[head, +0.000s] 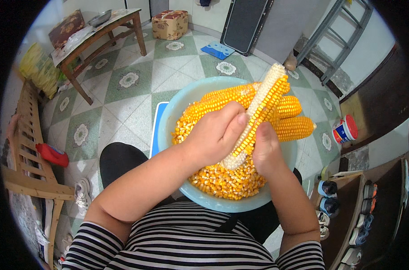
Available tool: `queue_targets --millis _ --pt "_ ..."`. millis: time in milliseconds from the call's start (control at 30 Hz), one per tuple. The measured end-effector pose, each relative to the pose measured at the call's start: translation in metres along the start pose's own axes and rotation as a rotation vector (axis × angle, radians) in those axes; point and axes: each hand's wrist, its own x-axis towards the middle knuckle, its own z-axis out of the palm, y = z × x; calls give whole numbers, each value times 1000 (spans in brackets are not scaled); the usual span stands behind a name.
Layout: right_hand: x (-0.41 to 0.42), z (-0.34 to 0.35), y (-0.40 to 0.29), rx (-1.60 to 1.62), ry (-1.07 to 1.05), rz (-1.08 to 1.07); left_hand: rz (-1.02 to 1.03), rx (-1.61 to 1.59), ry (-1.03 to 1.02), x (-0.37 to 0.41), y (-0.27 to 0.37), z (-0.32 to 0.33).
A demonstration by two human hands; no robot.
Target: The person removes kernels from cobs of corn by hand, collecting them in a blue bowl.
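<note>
A partly shelled corn cob (pixel 262 107) tilts up and away over a pale blue plastic basin (pixel 227 206). Bare white core shows along its left side and at both ends, while yellow kernels still cover the right side. My left hand (pixel 218 131) is wrapped around the cob from the left. My right hand (pixel 268 148) grips its lower right side, thumb against the kernels. Loose corn kernels (pixel 228 182) fill the basin below. Behind my hands lie several whole ears of corn (pixel 294 129), some reaching past the basin's right rim.
A wooden table (pixel 99 37) stands at far left with a metal bowl (pixel 99 18). Beyond are a patterned box (pixel 170 25) and a blue mat (pixel 218 50). At right are a ladder (pixel 336 40), a white bucket with red lid (pixel 345 130) and a shoe rack (pixel 351 202).
</note>
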Motion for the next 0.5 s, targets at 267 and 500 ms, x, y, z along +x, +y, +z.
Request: queue_targets --millis 267,500 --pt "3 3 -9 229 -47 60 60 79 -17 1 0 -5" --pt "1 -6 -1 221 -117 105 -19 -217 172 0 -4 -1"
